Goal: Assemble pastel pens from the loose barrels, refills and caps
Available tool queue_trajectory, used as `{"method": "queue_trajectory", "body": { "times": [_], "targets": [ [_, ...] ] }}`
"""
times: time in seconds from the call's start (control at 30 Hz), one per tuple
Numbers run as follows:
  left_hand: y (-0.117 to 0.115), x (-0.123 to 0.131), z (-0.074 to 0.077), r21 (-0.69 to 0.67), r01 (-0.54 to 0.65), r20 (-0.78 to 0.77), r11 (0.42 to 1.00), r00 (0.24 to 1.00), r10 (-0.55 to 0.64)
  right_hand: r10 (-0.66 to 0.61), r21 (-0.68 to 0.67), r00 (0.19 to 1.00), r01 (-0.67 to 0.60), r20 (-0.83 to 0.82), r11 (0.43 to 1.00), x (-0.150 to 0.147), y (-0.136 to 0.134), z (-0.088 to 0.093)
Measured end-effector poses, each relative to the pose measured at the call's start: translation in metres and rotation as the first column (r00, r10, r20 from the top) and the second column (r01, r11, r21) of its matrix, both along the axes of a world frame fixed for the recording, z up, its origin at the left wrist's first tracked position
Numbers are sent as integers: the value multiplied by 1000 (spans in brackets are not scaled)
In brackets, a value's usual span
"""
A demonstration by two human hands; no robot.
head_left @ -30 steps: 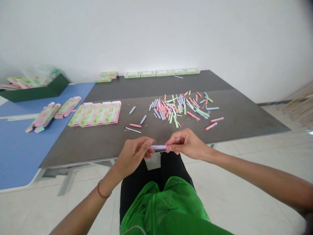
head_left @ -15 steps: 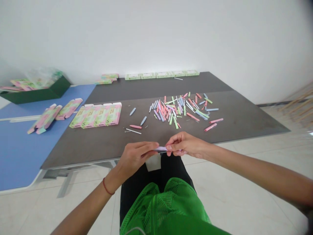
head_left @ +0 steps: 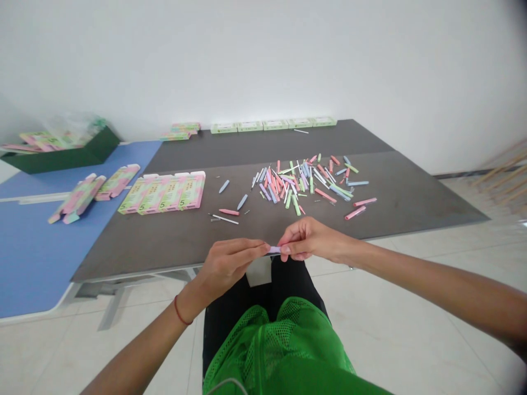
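Observation:
My left hand (head_left: 228, 263) and my right hand (head_left: 307, 240) meet just in front of the dark table's near edge (head_left: 164, 267), above my lap. Both pinch a small lilac pen (head_left: 274, 249), of which only a short piece shows between the fingertips. Beyond them on the table lies a loose pile of pastel pen parts (head_left: 300, 181) in pink, green, blue and lilac. A pink barrel (head_left: 228, 212) and a thin white refill (head_left: 224, 219) lie nearest my hands.
Flat pink-and-green cartons (head_left: 164, 192) lie left of the pile, more (head_left: 93, 189) on the blue table. A dark green bin (head_left: 61, 153) stands far left. Small green boxes (head_left: 272, 124) line the back edge. Pale tiled floor (head_left: 411, 318) lies to the right.
My hands have drawn closer together, so less of the lilac pen shows between the fingertips. Nothing on the table has moved.

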State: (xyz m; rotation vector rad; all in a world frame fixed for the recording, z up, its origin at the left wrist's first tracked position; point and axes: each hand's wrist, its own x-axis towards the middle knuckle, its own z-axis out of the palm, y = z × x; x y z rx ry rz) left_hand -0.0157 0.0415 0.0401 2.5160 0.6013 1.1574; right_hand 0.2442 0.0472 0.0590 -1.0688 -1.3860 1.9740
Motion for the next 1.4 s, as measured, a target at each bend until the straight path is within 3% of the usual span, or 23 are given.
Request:
{"method": "queue_trajectory", "body": {
  "times": [0.1, 0.17, 0.23, 0.33, 0.4, 0.43, 0.47, 0.53, 0.6, 0.67, 0.77, 0.87, 0.97, 1.03, 1.1, 1.17, 1.23, 1.3, 1.33, 1.4],
  "targets": [
    [5, -3, -2, 73, 55, 13, 996, 998, -56, 18, -136, 999, -24, -50, 990, 0, 4, -4],
    [5, -3, 2, -22, 19, 19, 1000, 1000, -18, -4, -102, 998, -2, -59, 995, 0, 4, -6],
    [1, -2, 8, -220, -48, 11, 974, 999, 52, -41, 3, 998, 41, -42, 999, -1, 2, -6],
    [-7, 0, 17, -555, -140, -20, 820, 988, 155, -79, 141, 997, 77, 12, 987, -3, -2, -4],
    [-10, 2, 21, -660, -180, -66, 730, 981, 182, -100, 195, 994, 91, 38, 977, -6, -5, -1],
    [-11, 3, 21, -673, -189, -84, 715, 980, 180, -109, 214, 993, 97, 45, 972, -7, -6, 0],
    [-11, 5, 21, -662, -190, -87, 725, 980, 177, -116, 227, 992, 102, 50, 969, -8, -7, 2],
    [-11, 6, 20, -554, -176, -47, 814, 983, 180, -110, 232, 992, 92, 67, 968, -8, -9, 5],
    [-8, 6, 17, -328, -144, 10, 934, 988, 156, -80, 197, 993, 62, 82, 978, -6, -8, 7],
    [-5, 3, 12, -77, -78, 28, 994, 996, 80, -29, 112, 997, 21, 69, 993, -4, -5, 6],
    [1, -3, 3, 113, 31, 2, 993, 1000, -31, 46, -65, 999, -47, -6, 997, -1, 2, 2],
    [4, -3, -1, 120, 17, 26, 993, 999, -20, 68, -135, 997, -74, -44, 988, -3, 5, -3],
    [-1, 2, 1, -70, -64, 32, 996, 997, 66, 4, 76, 999, -7, 36, 997, -7, -1, -1],
    [-5, 5, 3, -228, -102, 46, 968, 992, 115, -105, 313, 988, 64, 117, 948, -9, -9, 3],
    [-8, 5, 3, -235, -110, 80, 966, 988, 132, -181, 438, 971, 98, 154, 894, -10, -13, 7],
    [-9, 1, 1, -76, -71, 92, 995, 993, 78, -126, 351, 983, 71, 135, 934, -9, -12, 8],
    [-7, -4, -1, 86, 20, 49, 996, 999, -25, 44, 85, 997, -50, 70, 995, -7, -6, 8],
    [-4, -8, -1, 155, 83, 10, 984, 996, -85, 183, -138, 983, -183, -16, 973, -5, 1, 9],
    [-3, -8, -1, 167, 77, 14, 983, 997, -80, 214, -179, 976, -219, -44, 959, -5, 4, 10],
    [-1, -7, 1, 171, -4, 80, 985, 997, -10, 231, -124, 971, -238, -65, 963, -3, 8, 15]
  ]
}}
